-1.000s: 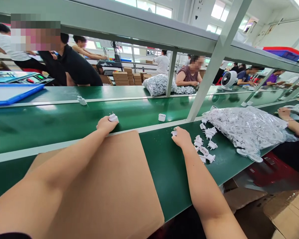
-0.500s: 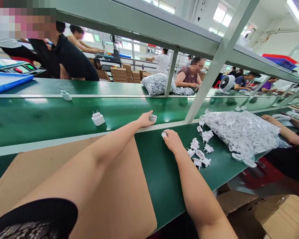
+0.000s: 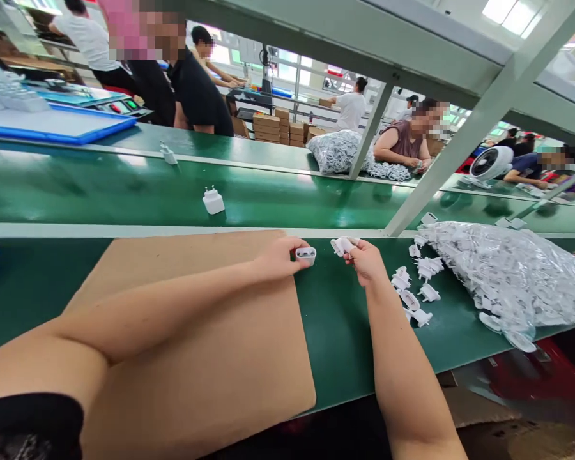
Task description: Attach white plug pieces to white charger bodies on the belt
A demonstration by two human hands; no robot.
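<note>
Left grip [image 3: 278, 257] pinches a white housing [image 3: 306, 257]; right grip [image 3: 368, 262] holds what seems a plug piece [image 3: 344, 246]. Both look light, rigid, best held by their sides.

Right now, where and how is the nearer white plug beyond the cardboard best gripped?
The white plug is probably best pinched low on opposite sides of its body, from the near side, across the cardboard: its pins point upward, leaving the blocky body clear.

- A green worktop [image 3: 338, 358] runs behind a white strip [image 3: 67, 230].
- A flat cardboard sheet [image 3: 220, 383] lies on it.
- White plug heads [image 3: 430, 292] lie loose beside a filled clear plastic bag [image 3: 522, 275].
</note>
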